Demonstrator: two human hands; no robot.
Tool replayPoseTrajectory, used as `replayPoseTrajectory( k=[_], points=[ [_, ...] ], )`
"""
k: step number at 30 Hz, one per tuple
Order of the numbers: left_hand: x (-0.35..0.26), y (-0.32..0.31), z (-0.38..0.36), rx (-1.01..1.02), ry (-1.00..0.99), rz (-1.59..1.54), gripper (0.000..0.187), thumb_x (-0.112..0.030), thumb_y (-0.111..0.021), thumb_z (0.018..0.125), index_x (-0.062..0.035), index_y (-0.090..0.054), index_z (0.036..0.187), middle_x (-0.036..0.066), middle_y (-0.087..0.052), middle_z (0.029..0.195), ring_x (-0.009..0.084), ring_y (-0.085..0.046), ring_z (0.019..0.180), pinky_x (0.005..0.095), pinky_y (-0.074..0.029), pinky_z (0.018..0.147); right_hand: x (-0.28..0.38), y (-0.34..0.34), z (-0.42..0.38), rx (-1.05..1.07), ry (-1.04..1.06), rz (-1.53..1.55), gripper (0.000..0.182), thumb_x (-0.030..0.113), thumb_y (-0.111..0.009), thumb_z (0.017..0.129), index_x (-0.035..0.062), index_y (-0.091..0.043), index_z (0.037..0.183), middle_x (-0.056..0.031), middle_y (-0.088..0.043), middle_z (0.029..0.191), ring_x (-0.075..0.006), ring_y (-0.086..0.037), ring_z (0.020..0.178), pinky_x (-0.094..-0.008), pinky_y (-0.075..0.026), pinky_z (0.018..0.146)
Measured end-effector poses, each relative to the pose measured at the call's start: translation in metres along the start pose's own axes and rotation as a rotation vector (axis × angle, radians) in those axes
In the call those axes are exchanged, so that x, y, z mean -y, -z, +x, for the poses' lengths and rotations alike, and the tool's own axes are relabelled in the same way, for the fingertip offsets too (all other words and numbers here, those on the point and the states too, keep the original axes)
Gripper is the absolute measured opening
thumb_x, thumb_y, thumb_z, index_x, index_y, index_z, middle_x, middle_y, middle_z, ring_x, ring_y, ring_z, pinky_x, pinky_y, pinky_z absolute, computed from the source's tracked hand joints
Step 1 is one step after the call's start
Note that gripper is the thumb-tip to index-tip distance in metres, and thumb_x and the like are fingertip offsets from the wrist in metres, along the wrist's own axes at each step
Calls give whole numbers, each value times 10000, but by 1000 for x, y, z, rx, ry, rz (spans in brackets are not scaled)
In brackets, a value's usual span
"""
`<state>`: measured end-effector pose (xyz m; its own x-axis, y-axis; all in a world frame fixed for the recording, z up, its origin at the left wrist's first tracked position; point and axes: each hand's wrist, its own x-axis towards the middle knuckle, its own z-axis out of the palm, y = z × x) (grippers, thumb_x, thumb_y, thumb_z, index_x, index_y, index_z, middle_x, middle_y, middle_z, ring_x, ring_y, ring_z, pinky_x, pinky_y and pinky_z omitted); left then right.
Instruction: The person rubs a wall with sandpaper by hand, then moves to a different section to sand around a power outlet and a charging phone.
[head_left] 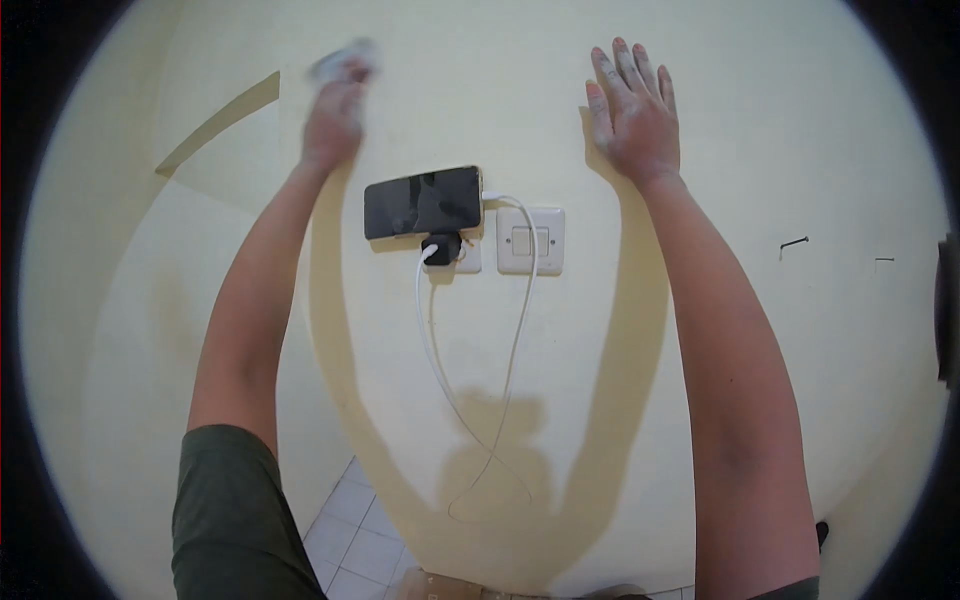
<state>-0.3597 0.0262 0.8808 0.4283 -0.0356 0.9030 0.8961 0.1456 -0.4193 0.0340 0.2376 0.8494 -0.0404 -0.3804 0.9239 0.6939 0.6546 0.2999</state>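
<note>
My left hand (335, 120) is raised against the cream wall (480, 110), its fingers closed around a whitish-grey thing (343, 62) too smeared by motion to name. My right hand (638, 115) lies with fingers spread on the wall, holding nothing; pale dust coats its fingers. Between and below the hands, a phone (423, 203) rests sideways on top of a black charger plug (441, 249) in a wall socket (468, 257). A white cable (531, 280) loops down from the phone's right end and back up to the plug.
A white light switch (530, 241) sits right of the phone. Two nails (795, 243) stick out of the wall farther right. Left of my left hand is a wall edge with a dark strip of shadow. Pale floor tiles (350, 515) show at the bottom.
</note>
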Motion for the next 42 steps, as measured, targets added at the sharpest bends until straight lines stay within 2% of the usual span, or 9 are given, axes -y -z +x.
replayPoseTrajectory(
  k=[5, 9, 12, 17, 21, 25, 29, 33, 42],
  points=[
    [-29, 24, -19, 72, 736, 198, 455, -228, -434, 1082, 1, -531, 1463, 149, -490, 1570, 313, -449, 1461, 411, -340, 1212, 1, 1, 1, -20, 4, -14, 512, 410, -472, 1057, 161, -536, 1500, -104, -447, 1609, -301, -367, 1515, -510, -232, 1257],
    [-36, 21, -24, 229, 5, 133, 422, -209, -425, 1063, 38, -587, 1364, 185, -421, 1603, 333, -421, 1470, 421, -313, 1229, -1, -1, 2, -21, 17, -20, 510, 407, -476, 1056, 162, -535, 1500, -103, -451, 1606, -304, -376, 1509, -514, -241, 1252],
    [-8, 25, -24, -46, 946, 125, 405, -227, -478, 1059, 32, -604, 1343, 185, -455, 1582, 314, -416, 1478, 438, -309, 1230, 0, -1, -2, -20, 16, -2, 504, 402, -479, 1056, 161, -540, 1494, -103, -457, 1601, -304, -381, 1506, -516, -248, 1249],
    [-70, 14, -10, 198, -121, 67, 372, -178, -439, 1041, -14, -631, 1314, 177, -579, 1467, 344, -498, 1407, 446, -413, 1161, -2, -1, -1, -23, 16, 3, 494, 402, -480, 1055, 160, -555, 1479, -100, -465, 1594, -304, -383, 1505, -515, -250, 1250],
    [-44, 31, -17, 82, 885, 24, 370, -201, -436, 1056, 14, -637, 1281, 184, -556, 1491, 365, -484, 1410, 451, -451, 1119, 0, -1, -2, -17, 12, 23, 496, 402, -478, 1054, 160, -552, 1481, -98, -466, 1594, -305, -383, 1504, -512, -243, 1253],
    [-54, 8, -31, -6, 119, 133, 388, -247, -426, 1060, -20, -648, 1282, 218, -557, 1476, 407, -586, 1289, 486, -493, 1060, -1, -3, -2, -28, 11, 2, 497, 401, -482, 1053, 161, -552, 1482, -100, -470, 1590, -308, -388, 1500, -512, -239, 1255],
    [-30, 35, -36, 154, 845, 261, 386, -244, -430, 1059, -6, -672, 1242, 220, -548, 1481, 405, -572, 1307, 488, -482, 1072, 0, 1, 1, -21, 1, 25, 482, 398, -441, 1082, 178, -552, 1496, -105, -469, 1597, -319, -389, 1503, -514, -244, 1252],
    [-25, 19, -47, -7, 223, 164, 408, -282, -436, 1065, 1, -684, 1224, 242, -546, 1472, 425, -612, 1242, 498, -505, 1040, 1, 1, -1, -42, 17, 7, 478, 402, -443, 1081, 184, -559, 1491, -97, -470, 1597, -312, -394, 1501, -512, -250, 1250],
    [-49, 26, -8, 310, 464, 250, 447, -281, -414, 1071, 19, -616, 1334, 315, -627, 1319, 455, -600, 1239, 506, -453, 1082, -2, -2, -1, -41, 12, 9, 480, 404, -438, 1080, 191, -556, 1495, -86, -472, 1598, -307, -395, 1501, -510, -251, 1251]
  ],
)
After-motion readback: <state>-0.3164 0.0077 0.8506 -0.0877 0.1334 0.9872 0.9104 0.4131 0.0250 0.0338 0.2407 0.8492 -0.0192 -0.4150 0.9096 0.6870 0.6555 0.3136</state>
